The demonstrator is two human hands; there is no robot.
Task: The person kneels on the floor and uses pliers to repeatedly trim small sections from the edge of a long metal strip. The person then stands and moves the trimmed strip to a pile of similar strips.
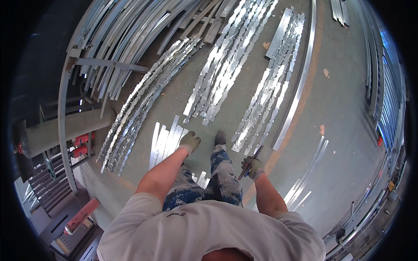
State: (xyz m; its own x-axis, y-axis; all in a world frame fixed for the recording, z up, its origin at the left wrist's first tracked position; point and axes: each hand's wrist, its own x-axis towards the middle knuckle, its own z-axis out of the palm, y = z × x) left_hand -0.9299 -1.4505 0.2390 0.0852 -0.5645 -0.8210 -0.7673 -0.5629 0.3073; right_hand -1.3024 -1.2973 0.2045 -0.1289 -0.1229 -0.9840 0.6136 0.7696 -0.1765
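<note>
Gloved right hand clenches red-and-blue-handled metal snips, gloved left hand hangs empty and loosely open; sharp-edged shiny galvanised steel strips just beyond the grip could trip or cut.

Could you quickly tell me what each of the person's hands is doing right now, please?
Left hand: gloved, holding nothing, fingers loosely curled above the flat metal strips.
Right hand: gloved, closed in a grip on a hand tool with dark handles.

Bare concrete floor on the right of the frame, loads of room there. Ahead of me three rows of shiny metal strips block the middle, with narrow floor lanes between. Upper left is jammed by racked metal rails.
</note>
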